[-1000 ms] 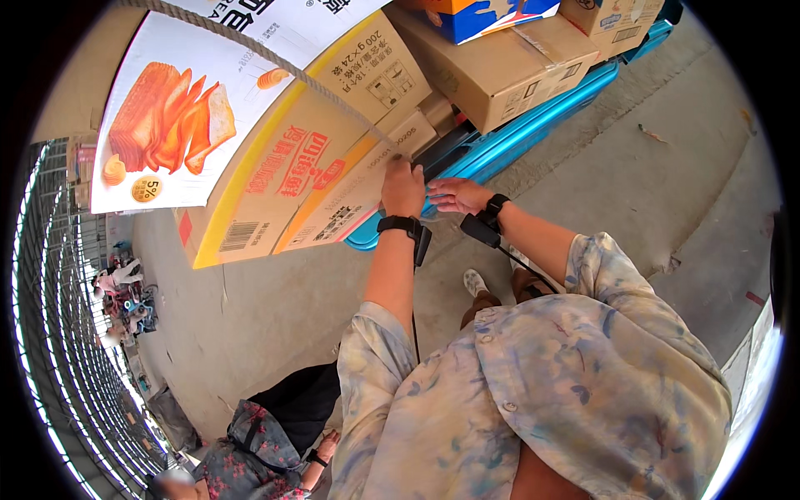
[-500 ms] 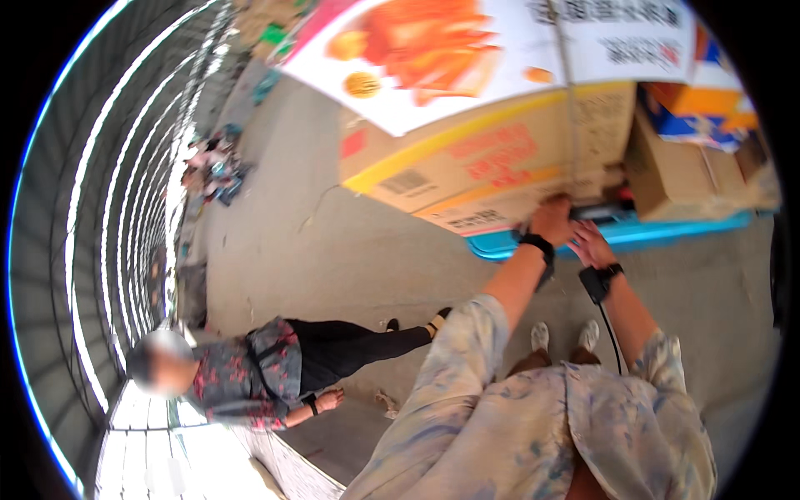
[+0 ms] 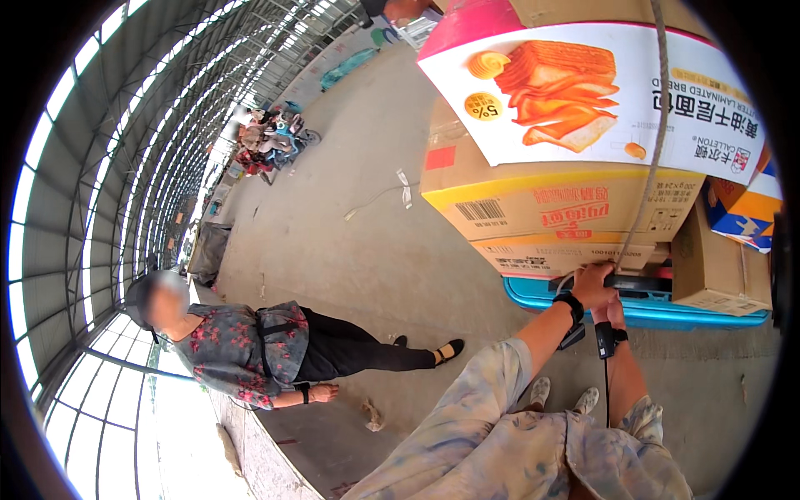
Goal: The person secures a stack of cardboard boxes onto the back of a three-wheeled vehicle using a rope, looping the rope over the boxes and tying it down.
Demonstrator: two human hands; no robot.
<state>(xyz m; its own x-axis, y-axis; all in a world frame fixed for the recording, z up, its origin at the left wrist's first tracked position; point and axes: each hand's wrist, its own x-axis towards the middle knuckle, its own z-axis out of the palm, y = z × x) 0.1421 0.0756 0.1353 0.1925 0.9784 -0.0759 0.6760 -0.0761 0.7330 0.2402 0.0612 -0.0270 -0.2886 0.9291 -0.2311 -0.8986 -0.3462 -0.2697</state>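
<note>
A grey rope [image 3: 652, 158] runs down over the stacked cartons to my hands at the lower edge of the load. My left hand [image 3: 593, 285] is closed around the rope's lower end, and a short loop shows beside it. Tucked just below and partly behind it, my right hand [image 3: 612, 312] has its fingers mostly hidden. Behind the rope are a white carton [image 3: 567, 100] printed with bread and, beneath it, a brown carton [image 3: 567, 204] with a yellow band. Under the load is a bright blue platform edge [image 3: 658, 315], with a black bar [image 3: 642, 284] just above it.
A smaller brown carton [image 3: 723, 262] and an orange-and-blue box [image 3: 744, 204] are at the right. At the left a person [image 3: 250, 346] in a flowered top stands on the concrete floor [image 3: 350, 250]. Farther off are people around parked two-wheelers [image 3: 279, 137].
My view has turned, so the cartons sit lower and farther right. My right hand has come in under the left one, while both stay at the load's lower edge.
</note>
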